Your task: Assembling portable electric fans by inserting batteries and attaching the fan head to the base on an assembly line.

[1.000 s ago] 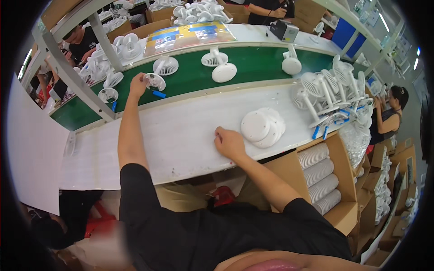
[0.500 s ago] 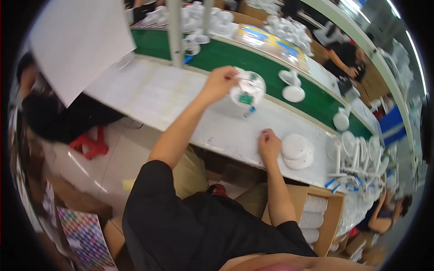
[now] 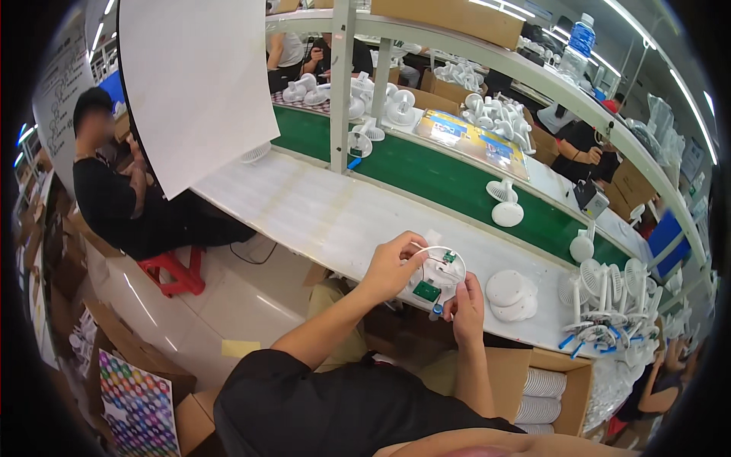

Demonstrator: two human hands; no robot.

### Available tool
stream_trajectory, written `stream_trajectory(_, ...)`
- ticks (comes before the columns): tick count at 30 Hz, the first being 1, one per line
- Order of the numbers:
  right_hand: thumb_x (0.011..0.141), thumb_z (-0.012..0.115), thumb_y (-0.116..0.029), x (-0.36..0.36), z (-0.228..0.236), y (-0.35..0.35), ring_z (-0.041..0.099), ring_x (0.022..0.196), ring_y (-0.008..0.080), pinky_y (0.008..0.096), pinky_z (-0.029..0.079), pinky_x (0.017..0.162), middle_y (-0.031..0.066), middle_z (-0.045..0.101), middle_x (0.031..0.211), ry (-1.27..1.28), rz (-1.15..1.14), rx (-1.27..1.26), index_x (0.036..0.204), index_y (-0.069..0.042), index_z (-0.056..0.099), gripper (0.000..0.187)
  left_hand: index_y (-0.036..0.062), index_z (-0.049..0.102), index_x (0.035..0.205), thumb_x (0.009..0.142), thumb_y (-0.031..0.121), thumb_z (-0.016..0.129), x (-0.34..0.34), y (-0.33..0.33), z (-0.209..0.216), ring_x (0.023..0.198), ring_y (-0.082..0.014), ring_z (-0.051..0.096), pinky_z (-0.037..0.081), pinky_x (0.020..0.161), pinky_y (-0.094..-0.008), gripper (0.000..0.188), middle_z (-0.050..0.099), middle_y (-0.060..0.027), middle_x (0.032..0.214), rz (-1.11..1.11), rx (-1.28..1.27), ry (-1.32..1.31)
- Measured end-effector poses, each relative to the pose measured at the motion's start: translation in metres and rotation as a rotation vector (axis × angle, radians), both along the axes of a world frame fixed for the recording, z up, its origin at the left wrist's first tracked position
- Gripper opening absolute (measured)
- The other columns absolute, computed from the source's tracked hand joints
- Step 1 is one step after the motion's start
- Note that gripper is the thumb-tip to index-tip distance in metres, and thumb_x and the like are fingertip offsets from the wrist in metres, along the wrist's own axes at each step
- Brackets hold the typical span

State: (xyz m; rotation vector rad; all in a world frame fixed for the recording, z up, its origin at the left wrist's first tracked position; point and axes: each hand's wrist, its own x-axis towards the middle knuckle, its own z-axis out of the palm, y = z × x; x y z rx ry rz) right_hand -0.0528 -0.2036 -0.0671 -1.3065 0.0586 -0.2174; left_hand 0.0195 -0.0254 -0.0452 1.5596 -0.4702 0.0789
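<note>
Left hand [image 3: 392,266]: thumb and fingers pinch a white round base [image 3: 440,271] at its left rim. Right hand [image 3: 467,311]: fingers bent, fingertips at the right rim; whether the thumb presses the base or a wire, cannot tell. Base lies between the two hands, above the near edge of the bench, open side toward the viewer; its middle is free of fingers. Inside: one green board [image 3: 426,290] at the near side, a smaller green piece [image 3: 450,257] at the far side. A blue cylinder [image 3: 437,310] sits below the near rim, just beside the right thumb.

By the right forearm, an open carton [image 3: 580,381] holds white ringed stacks [image 3: 544,384]. On the white bench [image 3: 304,207], right of the hands: white discs [image 3: 508,289], piled and overlapping; farther right, clustered white fans [image 3: 609,283] with blue parts at their bases.

Beyond the bench: green belt [image 3: 449,175] bearing a white fan [image 3: 506,214], round base toward the viewer. Behind it, a yellow-and-blue sheet [image 3: 472,142].
</note>
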Motion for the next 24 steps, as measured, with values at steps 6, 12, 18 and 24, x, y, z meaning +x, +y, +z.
stream_trajectory(6, 0.1, 0.046, -0.013, -0.004, -0.013, 0.025, 0.046, 0.049, 0.0069, 0.0191, 0.036, 0.045, 0.0061, 0.055, 0.085, 0.046, -0.024, -0.016, 0.111, 0.0, 0.052, 0.018, 0.0, 0.063, 0.096, 0.081, 0.008, 0.068, -0.031, 0.003, -0.005, 0.093, -0.0265, 0.061, 0.049, 0.081, -0.0321, 0.018, 0.06, -0.0168, 0.116, 0.261, 0.234, -0.331)
stream_trajectory(12, 0.1, 0.047, -0.012, -0.006, -0.021, 0.042, 0.047, 0.05, 0.0072, 0.0196, 0.038, 0.045, 0.0056, 0.054, 0.084, 0.048, -0.148, 0.003, 0.108, 0.0, 0.052, 0.015, 0.0008, 0.064, 0.091, 0.077, 0.01, 0.072, -0.042, 0.01, 0.003, 0.104, -0.0314, 0.058, 0.049, 0.088, -0.0352, 0.019, 0.052, -0.0186, 0.131, 0.308, 0.343, -0.275)
stream_trajectory(18, 0.1, 0.047, -0.013, -0.002, -0.015, 0.049, 0.052, 0.058, 0.0077, 0.0198, 0.041, 0.048, 0.0062, 0.054, 0.084, 0.021, -0.149, 0.209, 0.108, 0.0, 0.051, 0.016, 0.0023, 0.063, 0.083, 0.074, 0.008, 0.073, -0.043, -0.002, 0.006, 0.111, -0.0327, 0.054, 0.046, 0.093, -0.037, 0.015, 0.052, -0.0179, 0.13, 0.33, 0.376, -0.313)
stream_trajectory(24, 0.098, 0.051, -0.01, -0.005, 0.004, 0.037, 0.056, 0.066, 0.0084, 0.0202, 0.044, 0.052, 0.0071, 0.056, 0.092, 0.097, 0.052, 0.433, 0.113, -0.001, 0.052, 0.018, 0.0016, 0.06, 0.085, 0.078, 0.009, 0.069, -0.01, -0.008, -0.006, 0.112, -0.0321, 0.054, 0.045, 0.092, -0.0357, 0.014, 0.052, -0.0186, 0.128, 0.237, 0.217, -0.326)
